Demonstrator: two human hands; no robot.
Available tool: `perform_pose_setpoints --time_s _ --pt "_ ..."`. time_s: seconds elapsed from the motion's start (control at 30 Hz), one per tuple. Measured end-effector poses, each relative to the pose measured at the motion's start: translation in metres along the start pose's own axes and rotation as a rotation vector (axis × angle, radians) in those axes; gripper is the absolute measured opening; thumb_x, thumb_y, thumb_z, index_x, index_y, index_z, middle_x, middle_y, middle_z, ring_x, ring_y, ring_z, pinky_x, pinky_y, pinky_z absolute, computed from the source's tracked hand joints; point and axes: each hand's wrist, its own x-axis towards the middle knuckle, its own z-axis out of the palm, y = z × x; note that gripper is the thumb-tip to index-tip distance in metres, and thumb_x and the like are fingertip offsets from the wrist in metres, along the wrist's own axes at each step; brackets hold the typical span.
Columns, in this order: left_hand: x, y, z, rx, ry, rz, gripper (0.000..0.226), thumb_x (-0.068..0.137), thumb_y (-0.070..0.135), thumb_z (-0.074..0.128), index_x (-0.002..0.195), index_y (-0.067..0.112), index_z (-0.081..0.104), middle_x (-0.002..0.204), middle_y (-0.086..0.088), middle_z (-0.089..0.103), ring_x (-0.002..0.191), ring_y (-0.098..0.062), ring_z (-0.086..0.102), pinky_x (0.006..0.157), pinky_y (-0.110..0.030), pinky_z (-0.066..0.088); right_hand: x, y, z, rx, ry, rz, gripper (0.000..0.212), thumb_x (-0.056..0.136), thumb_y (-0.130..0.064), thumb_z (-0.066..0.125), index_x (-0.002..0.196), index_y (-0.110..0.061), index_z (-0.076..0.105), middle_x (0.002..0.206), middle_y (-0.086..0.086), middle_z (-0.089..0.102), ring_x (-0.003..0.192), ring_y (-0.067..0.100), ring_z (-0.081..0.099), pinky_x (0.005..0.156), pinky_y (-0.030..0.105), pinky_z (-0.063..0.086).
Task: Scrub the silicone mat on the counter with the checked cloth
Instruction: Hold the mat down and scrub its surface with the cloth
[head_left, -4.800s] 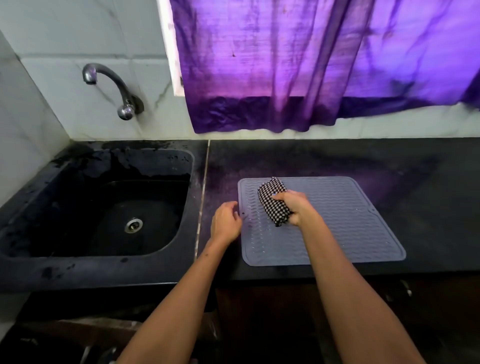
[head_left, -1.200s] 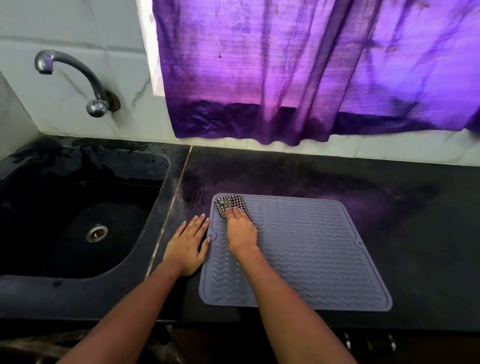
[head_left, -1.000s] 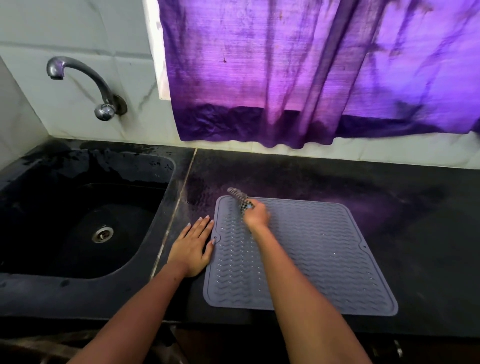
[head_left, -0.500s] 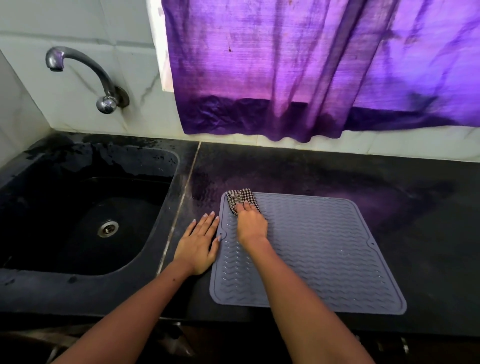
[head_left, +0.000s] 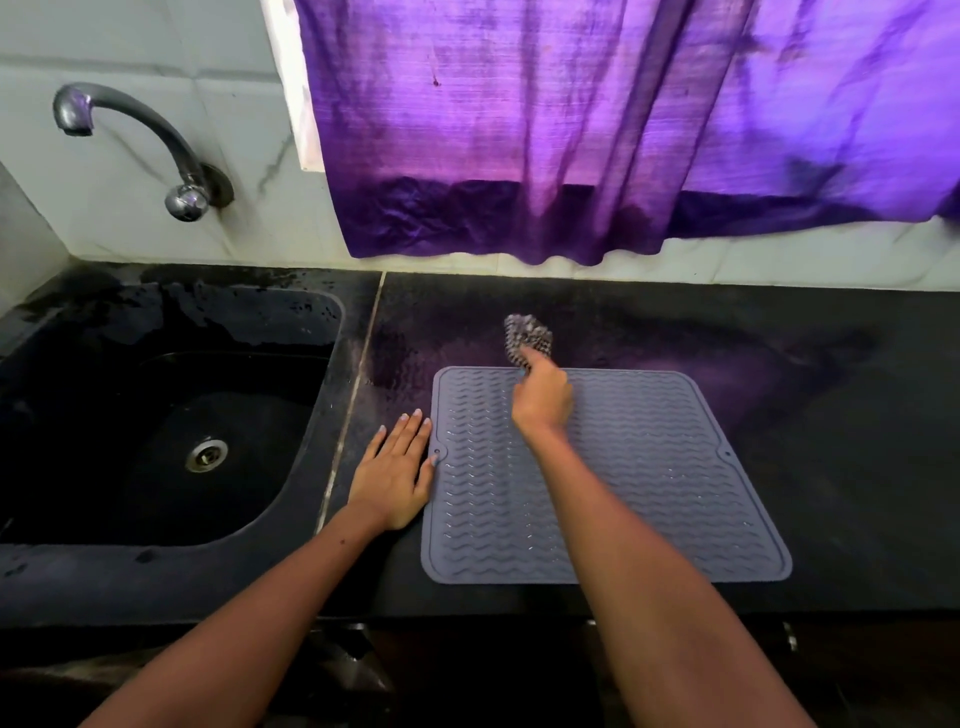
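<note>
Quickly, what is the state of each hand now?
Left hand: open, flat on the counter beside the silicone mat.
Right hand: grips the checked cloth.

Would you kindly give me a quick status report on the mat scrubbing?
Left hand flat on counter beside silicone mat. Right hand holds checked cloth at mat's far edge. Nothing in the way.

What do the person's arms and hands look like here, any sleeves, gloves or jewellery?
Both forearms are bare to the frame's bottom edge, with no sleeves in view. The left hand and the right hand wear no gloves, and no rings, watch or bracelets show. The left hand's fingernails look pale and fairly long; the right hand's nails are not visible.
</note>
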Motion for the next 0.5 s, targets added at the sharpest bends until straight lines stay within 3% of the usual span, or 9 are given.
perform_pose_setpoints --time_s 0.1,0.2,0.37,0.43,0.5 --pt "0.003 0.001 -0.002 -0.069 0.055 -0.016 0.080 0.081 0.052 0.000 0.145 0.014 0.028 0.154 -0.002 0.023 0.143 -0.015 0.016 0.116 -0.033 0.004 -0.010 0.009 0.016 -0.340 -0.196 -0.205 0.037 0.090 -0.003 0.048 0.124 -0.017 0.056 0.122 0.013 0.060 0.114 0.031 0.057 0.090 0.038 0.048" --pt "0.017 0.009 -0.007 -0.109 0.118 -0.086 0.075 0.082 0.048 0.006 0.136 0.011 0.043 0.145 -0.008 0.041 0.137 -0.020 0.031 0.116 -0.036 0.013 -0.011 0.013 0.023 -0.434 -0.231 -0.303 0.036 0.091 -0.002 0.044 0.126 -0.007 0.049 0.128 0.014 0.053 0.122 0.030 0.048 0.096 0.040 0.044" --pt "0.032 0.021 0.001 -0.103 0.062 -0.166 0.085 0.077 0.049 -0.005 0.146 0.007 0.021 0.155 -0.009 0.016 0.144 -0.022 0.011 0.117 -0.037 0.003 -0.007 0.024 0.016 -0.477 -0.324 -0.398 0.052 0.091 0.002 0.041 0.142 -0.011 0.034 0.144 0.012 0.039 0.134 0.029 0.037 0.105 0.040 0.037" --pt "0.031 0.021 0.005 -0.066 0.047 -0.180 0.087 0.075 0.050 -0.010 0.147 0.009 0.017 0.156 -0.007 0.012 0.145 -0.019 0.007 0.117 -0.035 0.000 -0.005 0.028 0.010 -0.426 -0.316 -0.392 0.056 0.088 0.005 0.045 0.139 -0.017 0.040 0.138 0.012 0.047 0.127 0.032 0.046 0.100 0.041 0.042" --pt "0.031 0.020 0.006 -0.055 0.047 -0.182 0.087 0.075 0.050 -0.012 0.147 0.010 0.016 0.157 -0.006 0.011 0.145 -0.018 0.006 0.117 -0.034 -0.001 0.004 0.027 0.004 -0.288 -0.287 -0.261 0.053 0.088 0.003 0.045 0.133 -0.026 0.050 0.125 0.013 0.059 0.116 0.033 0.055 0.095 0.039 0.046"
